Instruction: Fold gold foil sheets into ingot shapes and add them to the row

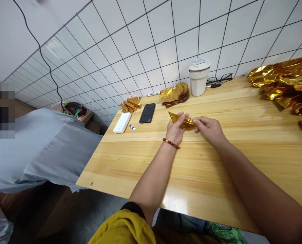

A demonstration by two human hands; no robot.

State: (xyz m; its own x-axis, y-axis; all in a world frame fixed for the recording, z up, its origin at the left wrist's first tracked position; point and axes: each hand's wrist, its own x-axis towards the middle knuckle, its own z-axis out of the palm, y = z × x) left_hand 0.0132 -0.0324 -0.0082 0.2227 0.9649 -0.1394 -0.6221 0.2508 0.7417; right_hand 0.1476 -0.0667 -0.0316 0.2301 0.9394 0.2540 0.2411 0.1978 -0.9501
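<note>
Forearms (pixel 154 173) stretched over tabletop (pixel 196 179) — left hand (pixel 175 130) pinching gold foil (pixel 188 125), right hand (pixel 210 130) pinching its right end.

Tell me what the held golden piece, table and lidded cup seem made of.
Held golden piece: shiny foil or metallic-coated paper, judging by its glints and sharp folds.
Table: probably varnished wood or laminate, given its grain and glossy glare.
Lidded cup: likely smooth plastic, from its even pale surface; perhaps coated metal.
</note>
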